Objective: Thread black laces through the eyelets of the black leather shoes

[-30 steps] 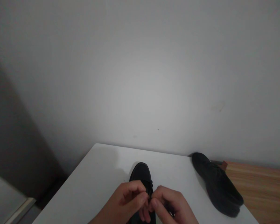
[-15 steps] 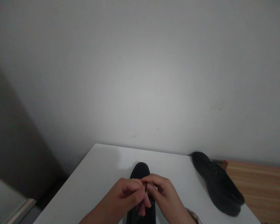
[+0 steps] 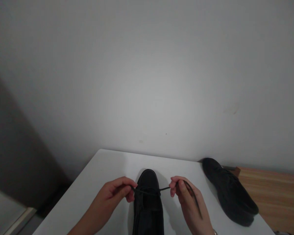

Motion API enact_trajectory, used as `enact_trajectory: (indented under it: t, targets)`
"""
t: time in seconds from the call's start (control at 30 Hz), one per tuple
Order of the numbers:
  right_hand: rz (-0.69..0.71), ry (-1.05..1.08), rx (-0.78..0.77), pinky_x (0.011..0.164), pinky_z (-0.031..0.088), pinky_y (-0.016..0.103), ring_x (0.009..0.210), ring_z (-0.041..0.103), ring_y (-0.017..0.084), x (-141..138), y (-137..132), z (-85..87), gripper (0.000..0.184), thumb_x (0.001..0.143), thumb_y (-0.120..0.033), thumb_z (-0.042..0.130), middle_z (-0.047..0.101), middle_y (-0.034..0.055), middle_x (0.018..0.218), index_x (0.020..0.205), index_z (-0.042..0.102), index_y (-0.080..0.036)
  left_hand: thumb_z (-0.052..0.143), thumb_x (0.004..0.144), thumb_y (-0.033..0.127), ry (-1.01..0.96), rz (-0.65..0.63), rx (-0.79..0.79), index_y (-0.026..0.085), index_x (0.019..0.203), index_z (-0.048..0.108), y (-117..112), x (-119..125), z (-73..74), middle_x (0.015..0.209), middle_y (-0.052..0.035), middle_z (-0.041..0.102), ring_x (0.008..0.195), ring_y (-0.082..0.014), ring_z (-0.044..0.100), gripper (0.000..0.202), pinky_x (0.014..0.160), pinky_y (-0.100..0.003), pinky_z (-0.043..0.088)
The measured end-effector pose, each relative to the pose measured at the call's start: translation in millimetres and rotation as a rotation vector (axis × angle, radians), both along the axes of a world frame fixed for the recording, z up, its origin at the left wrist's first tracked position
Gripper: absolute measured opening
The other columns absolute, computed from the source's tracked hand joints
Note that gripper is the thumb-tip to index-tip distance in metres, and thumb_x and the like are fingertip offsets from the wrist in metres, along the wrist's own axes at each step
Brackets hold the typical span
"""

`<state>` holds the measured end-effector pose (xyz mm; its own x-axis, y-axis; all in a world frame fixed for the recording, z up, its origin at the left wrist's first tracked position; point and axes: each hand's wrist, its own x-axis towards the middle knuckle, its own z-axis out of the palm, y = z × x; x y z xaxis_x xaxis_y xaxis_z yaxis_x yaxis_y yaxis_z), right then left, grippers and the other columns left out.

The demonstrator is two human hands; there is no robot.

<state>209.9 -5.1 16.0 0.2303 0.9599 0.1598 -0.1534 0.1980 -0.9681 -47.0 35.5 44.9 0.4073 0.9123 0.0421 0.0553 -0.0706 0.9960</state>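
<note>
A black shoe [image 3: 148, 179] lies on the white table [image 3: 107, 163], its toe pointing toward the wall and its heel cut off by the lower edge of the view. Just left of it, my left hand [image 3: 120, 191] pinches one side of the dark shoelace [image 3: 164, 188]. On the other side my right hand [image 3: 186, 194] grips the lace too, and a loose end curves down over the back of that hand. Between the hands the lace runs nearly level across the front of the shoe.
A second black shoe [image 3: 229, 189] sits at the table's right edge, toe toward the wall. Beyond it is a wood-grain surface [image 3: 271, 192]. A plain grey wall [image 3: 156, 81] rises behind the table.
My hands were close together over the shoe with the lace between them. They have moved apart, left and right, and the lace is now drawn out between them.
</note>
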Motion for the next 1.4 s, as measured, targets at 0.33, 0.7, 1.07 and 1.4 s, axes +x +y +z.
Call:
enact_trajectory:
  t: [0.33, 0.7, 1.07, 1.4]
  targets:
    - [-0.136, 0.322, -0.078, 0.055, 0.039, 0.022, 0.056, 0.044, 0.010, 15.8, 5.1, -30.6, 0.037, 0.076, -0.055, 0.080, 0.049, -0.0050, 0.054, 0.086, 0.078, -0.019, 0.067, 0.080, 0.066, -0.131, 0.109, -0.117, 0.020, 0.084, 0.059, 1.1, -5.5, -29.0, 0.055, 0.0048, 0.060, 0.053, -0.0138, 0.053, 0.047, 0.058, -0.027, 0.043]
    - [-0.255, 0.474, -0.091, 0.056, 0.048, 0.017, 0.063, 0.048, 0.008, 42.2, -0.1, -11.0, 0.047, 0.063, -0.048, 0.092, 0.062, -0.0024, 0.075, 0.100, 0.080, -0.021, 0.076, 0.080, 0.054, -0.310, 0.283, -0.161, 0.020, 0.095, 0.065, 10.1, -25.6, -28.6, 0.064, 0.0050, 0.061, 0.058, -0.0093, 0.049, 0.038, 0.057, -0.021, 0.038]
    - [-0.280, 0.671, -0.088, 0.078, 0.057, 0.020, 0.073, 0.059, 0.010, 56.3, -6.5, -19.7, 0.041, 0.054, -0.037, 0.098, 0.059, -0.0063, 0.067, 0.082, 0.072, -0.022, 0.094, 0.062, 0.039, -0.699, 0.511, -0.299, 0.015, 0.085, 0.077, 25.3, -42.2, -41.8, 0.081, -0.0025, 0.071, 0.088, -0.0183, 0.065, 0.037, 0.089, -0.033, 0.059]
    - [-0.056, 0.328, -0.052, 0.054, 0.039, 0.020, 0.055, 0.037, 0.009, 51.1, -5.5, -28.0, 0.029, 0.075, -0.048, 0.082, 0.044, -0.0056, 0.058, 0.080, 0.074, -0.021, 0.088, 0.068, 0.044, -0.490, 0.528, -0.165, 0.017, 0.100, 0.077, 25.5, -37.7, -45.1, 0.063, 0.0045, 0.061, 0.057, -0.0066, 0.051, 0.044, 0.057, -0.014, 0.048]
